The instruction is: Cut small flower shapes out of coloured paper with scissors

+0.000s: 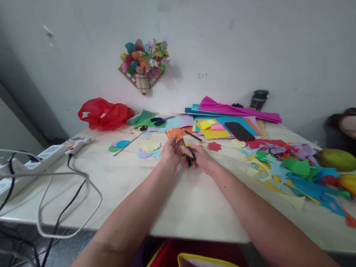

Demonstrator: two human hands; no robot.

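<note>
Both my hands meet over the middle of the white table (195,205). My left hand (171,152) pinches a small orange paper piece (173,133) that sticks up from its fingers. My right hand (201,158) is closed on the black handles of a pair of scissors (188,152), whose blades point up and left toward the orange paper. The blade tips sit right beside the paper's edge.
Coloured paper scraps (296,172) cover the table's right side, with two mangoes (337,159) beyond. Paper sheets and a black phone (239,131) lie at the back, with a red plastic bag (104,113) at left. A power strip (36,159) with cables lies on the left edge.
</note>
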